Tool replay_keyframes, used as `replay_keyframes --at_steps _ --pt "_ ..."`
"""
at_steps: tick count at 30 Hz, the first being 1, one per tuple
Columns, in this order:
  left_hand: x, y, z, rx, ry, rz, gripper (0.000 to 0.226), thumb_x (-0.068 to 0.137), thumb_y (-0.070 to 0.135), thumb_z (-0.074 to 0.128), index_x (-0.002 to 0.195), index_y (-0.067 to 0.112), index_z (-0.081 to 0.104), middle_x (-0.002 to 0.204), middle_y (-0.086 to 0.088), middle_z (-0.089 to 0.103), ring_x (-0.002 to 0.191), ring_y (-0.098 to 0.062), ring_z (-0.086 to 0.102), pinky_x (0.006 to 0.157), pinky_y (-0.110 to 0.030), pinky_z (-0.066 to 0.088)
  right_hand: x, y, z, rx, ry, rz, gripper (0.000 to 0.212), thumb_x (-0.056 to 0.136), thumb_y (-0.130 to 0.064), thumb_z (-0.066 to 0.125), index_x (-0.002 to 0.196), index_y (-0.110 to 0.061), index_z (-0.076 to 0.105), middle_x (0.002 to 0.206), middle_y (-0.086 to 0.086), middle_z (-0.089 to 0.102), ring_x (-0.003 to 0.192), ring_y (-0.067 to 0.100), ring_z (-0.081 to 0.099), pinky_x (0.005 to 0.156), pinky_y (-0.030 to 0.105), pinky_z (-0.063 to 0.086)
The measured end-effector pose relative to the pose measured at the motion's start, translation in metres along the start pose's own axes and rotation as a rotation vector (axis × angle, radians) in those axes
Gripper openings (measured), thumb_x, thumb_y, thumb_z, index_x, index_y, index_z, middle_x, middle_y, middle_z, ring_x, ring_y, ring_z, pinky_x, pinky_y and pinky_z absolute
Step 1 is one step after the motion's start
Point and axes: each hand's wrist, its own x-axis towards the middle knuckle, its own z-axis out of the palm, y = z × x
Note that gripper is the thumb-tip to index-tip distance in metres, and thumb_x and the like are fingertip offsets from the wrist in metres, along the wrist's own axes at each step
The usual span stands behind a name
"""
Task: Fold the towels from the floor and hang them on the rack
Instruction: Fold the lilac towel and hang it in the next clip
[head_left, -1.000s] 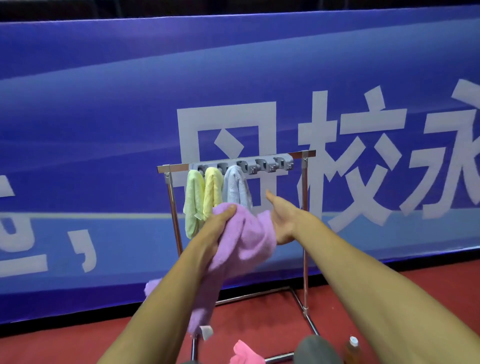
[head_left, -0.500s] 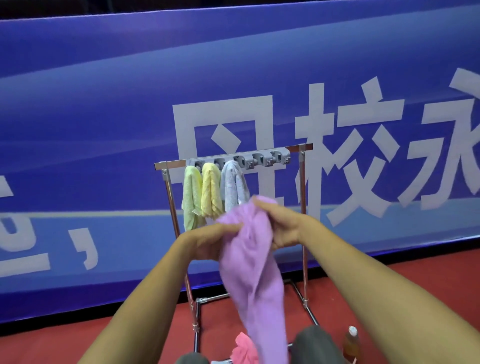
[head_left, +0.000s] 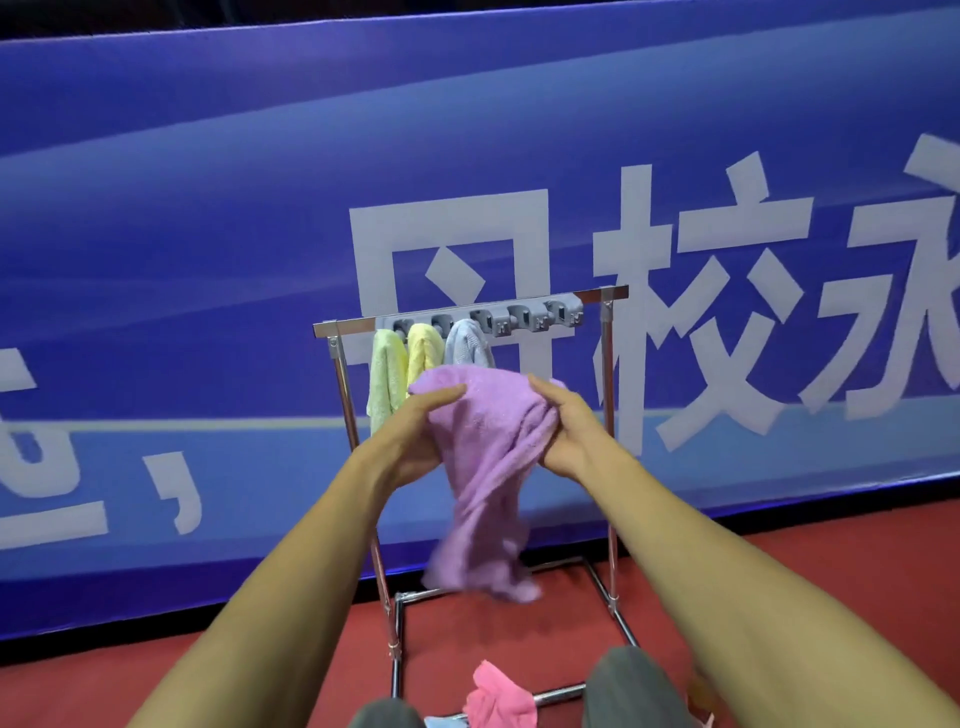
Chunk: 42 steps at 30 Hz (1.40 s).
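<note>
A blue banner stands behind the rack, and red floor spreads under it. In front of the rack, below its top bar, both hands hold up a purple towel. Its long axis runs down from the hands towards the rack's base, and the loose lower end is blurred. The left hand grips the towel's left side and the right hand its right side, fingers of both curled into the cloth.

Green, yellow and grey towels hang side by side at the rack's left end. A pink towel lies on the floor at the rack's near foot.

The free hooks sit on the rack's bar just right of the grey towel, above and beyond the hands. The right hand is nearer to them, so the fold probably gets lifted up and a little right.
</note>
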Motion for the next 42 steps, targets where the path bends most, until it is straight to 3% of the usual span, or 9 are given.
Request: replay_keyframes --at_steps 4,7,10,14,19,25,31,34,42 --pt "-0.006 0.010 -0.009 0.425 -0.025 -0.126 0.047 0.082 0.016 0.079 0.125 0.009 0.064 0.116 -0.018 0.073 0.109 -0.034 0.070 0.095 -0.049 0.056 -0.007 0.001 0.000 -0.345 -0.032 0.181 0.040 0.090 -0.051 0.068 0.099 -0.012 0.070 0.087 0.009 0.076 0.083 0.023 0.071 0.084 0.041 0.058" --pt "-0.007 0.016 -0.013 0.237 0.118 -0.018 0.046 0.084 0.033 0.078 0.121 0.007 0.067 0.115 -0.016 0.074 0.107 -0.030 0.071 0.093 -0.045 0.057 -0.010 -0.012 -0.003 -0.062 0.026 0.032 0.043 0.092 -0.049 0.067 0.091 -0.007 0.077 0.087 0.014 0.075 0.082 0.029 0.073 0.089 0.044 0.055" --pt "-0.011 0.012 -0.008 0.372 0.081 -0.197 0.032 0.090 0.032 0.072 0.110 0.007 0.069 0.104 -0.010 0.077 0.093 -0.024 0.074 0.074 -0.033 0.059 -0.014 -0.015 -0.002 -0.215 -0.033 0.102 0.057 0.087 -0.054 0.070 0.112 -0.003 0.073 0.110 0.018 0.073 0.106 0.033 0.067 0.101 0.048 0.051" --pt "-0.005 0.008 -0.009 0.192 0.169 -0.056 0.037 0.088 0.036 0.073 0.115 0.012 0.069 0.111 -0.012 0.075 0.099 -0.026 0.071 0.088 -0.039 0.057 -0.013 -0.021 -0.002 -0.124 0.046 0.099 0.039 0.091 -0.031 0.071 0.113 0.001 0.070 0.108 0.020 0.073 0.099 0.034 0.070 0.093 0.048 0.054" --pt "-0.004 0.029 -0.016 0.496 0.437 -0.038 0.042 0.076 0.030 0.086 0.105 0.006 0.068 0.101 -0.006 0.070 0.084 -0.017 0.066 0.062 -0.026 0.050 -0.011 -0.036 -0.014 -0.320 0.104 0.177 0.020 0.089 -0.022 0.073 0.088 -0.002 0.070 0.081 0.013 0.074 0.074 0.026 0.071 0.073 0.040 0.062" --pt "-0.003 0.042 -0.027 0.316 0.530 -0.113 0.057 0.070 0.028 0.090 0.114 0.000 0.067 0.105 -0.011 0.071 0.084 -0.027 0.068 0.061 -0.034 0.054 -0.017 -0.056 -0.028 -0.543 0.269 0.140 0.020 0.084 -0.019 0.080 0.099 -0.009 0.070 0.083 0.006 0.068 0.073 0.020 0.063 0.067 0.033 0.060" --pt "0.006 0.032 -0.032 0.127 0.709 0.061 0.028 0.082 0.006 0.075 0.107 0.000 0.064 0.087 -0.009 0.064 0.074 -0.021 0.061 0.064 -0.030 0.050 -0.018 -0.080 -0.030 -0.586 0.332 0.004 0.040 0.082 -0.021 0.083 0.114 0.000 0.069 0.089 0.008 0.070 0.072 0.021 0.065 0.067 0.034 0.061" --pt "0.010 0.027 -0.030 0.089 0.763 0.167 0.006 0.084 0.002 0.066 0.087 0.007 0.067 0.079 -0.006 0.057 0.073 -0.021 0.052 0.057 -0.025 0.041 -0.022 -0.088 -0.026 -0.563 0.421 -0.087 0.032 0.086 -0.019 0.079 0.110 -0.003 0.063 0.088 0.006 0.067 0.065 0.017 0.063 0.044 0.024 0.054" --pt "0.010 0.034 -0.031 -0.153 0.681 0.250 0.028 0.070 0.017 0.080 0.094 0.011 0.069 0.098 0.002 0.068 0.088 -0.019 0.062 0.079 -0.035 0.051 -0.017 -0.088 -0.028 -0.244 0.519 -0.285 0.012 0.079 0.007 0.058 0.079 -0.004 0.053 0.070 0.010 0.051 0.059 0.018 0.051 0.051 0.028 0.044"
